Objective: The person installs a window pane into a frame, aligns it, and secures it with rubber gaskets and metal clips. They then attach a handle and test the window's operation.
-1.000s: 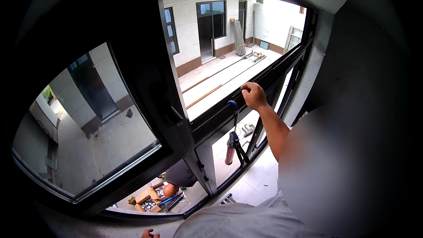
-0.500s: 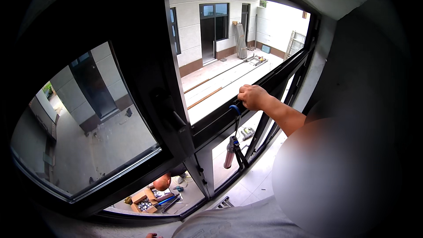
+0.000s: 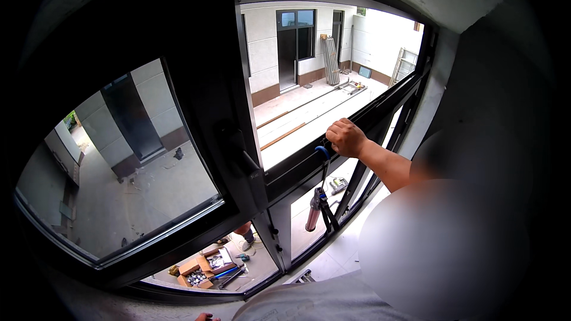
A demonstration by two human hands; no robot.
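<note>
My right hand (image 3: 346,138) is closed over the black window rail (image 3: 297,170), its fingers curled on the upper edge. Right beside it, a blue hook (image 3: 323,152) rests against the rail. From that hook hangs a caulking gun (image 3: 313,211) with a pinkish tube, in front of the lower opening. Only a few fingers of my left hand (image 3: 206,317) show at the bottom edge, so its grip is hidden. A grey shirt (image 3: 309,297) fills the lower middle, and a blurred round patch hides the area right of it.
Left stands a glazed black sash (image 3: 196,202) with a handle (image 3: 247,160). Below, outside, lie an open cardboard box (image 3: 196,276) of small parts and a teal power tool (image 3: 242,257), near a person's leg (image 3: 247,239). Long bars (image 3: 282,135) lie in the courtyard. A ladder top (image 3: 305,276) shows low.
The view has shifted slightly, moving the window a little rightward. My right hand stays on the rail. Below, the person outside has moved, uncovering more of the boxes and showing a leg.
</note>
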